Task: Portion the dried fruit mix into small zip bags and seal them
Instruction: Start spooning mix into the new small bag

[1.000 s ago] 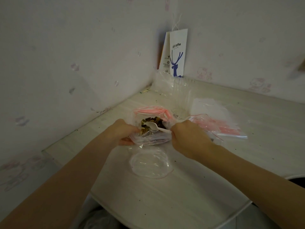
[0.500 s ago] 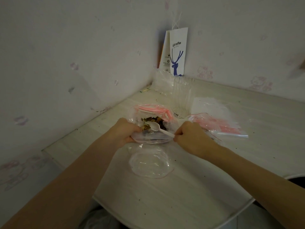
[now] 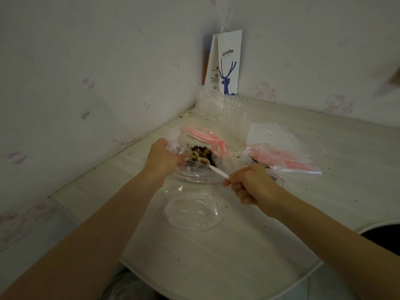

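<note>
Dried fruit mix (image 3: 202, 155) sits in one clear plastic bag (image 3: 194, 176) on a pale wood-grain table (image 3: 216, 256) set in a corner of cartoon-cat wallpaper (image 3: 337, 103). Left hand (image 3: 162, 158) grips the bag's mouth; right hand (image 3: 253, 185) pinches one white spoon (image 3: 214, 168), its bowl in the mix. One paper coffee bag (image 3: 228, 66) stands in the corner.

We are counting one left hand (image 3: 164, 158), one right hand (image 3: 253, 187), one spoon (image 3: 213, 167), one bag of fruit mix (image 3: 194, 175), one clear lid (image 3: 192, 211) at six o'clock, one coffee bag (image 3: 228, 61) at twelve, two heaps of zip bags (image 3: 202, 137) (image 3: 291, 162).
</note>
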